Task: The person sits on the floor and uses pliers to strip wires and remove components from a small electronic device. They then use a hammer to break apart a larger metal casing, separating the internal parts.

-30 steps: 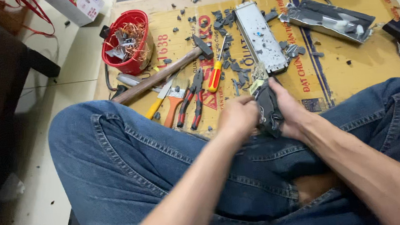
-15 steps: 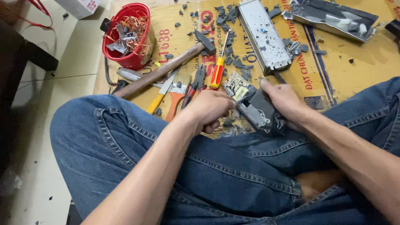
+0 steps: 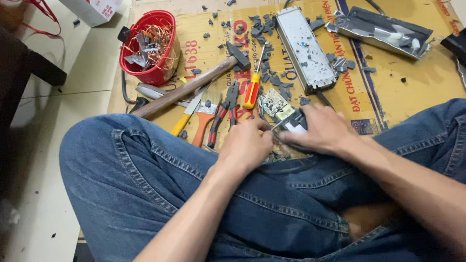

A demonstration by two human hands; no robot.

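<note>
Head view looks down over a person sitting cross-legged in blue jeans (image 3: 154,195) on a sheet of printed cardboard (image 3: 410,82) spread on the floor. Both hands meet just past the knees: the left hand (image 3: 246,145) has its fingers curled down and clenched on the near edge of a small dark electronic part (image 3: 295,122), and the right hand (image 3: 324,131) lies over that same part with its fingers wrapped around it from the other side. The part sits low between the hands, at the cardboard's near edge, with a pale face showing between the fingers; what exactly it is cannot be told. Just beyond it lies a small circuit board (image 3: 277,103). To the left of the hands lie red-handled pliers (image 3: 221,114), an orange-handled scraper (image 3: 204,119) and a yellow-handled tool (image 3: 183,121), side by side, while a red-and-yellow screwdriver (image 3: 254,86) points away from the person. A wooden-handled hammer (image 3: 192,86) lies slanted across them, its head near the cardboard's middle. A red bucket (image 3: 167,69) of copper wire and scraps stands at the far left. A long grey metal casing (image 3: 306,47) lies open beyond the hands, another silvery casing (image 3: 385,31) farther right, with grey plastic shards (image 3: 260,28) scattered around.
</note>
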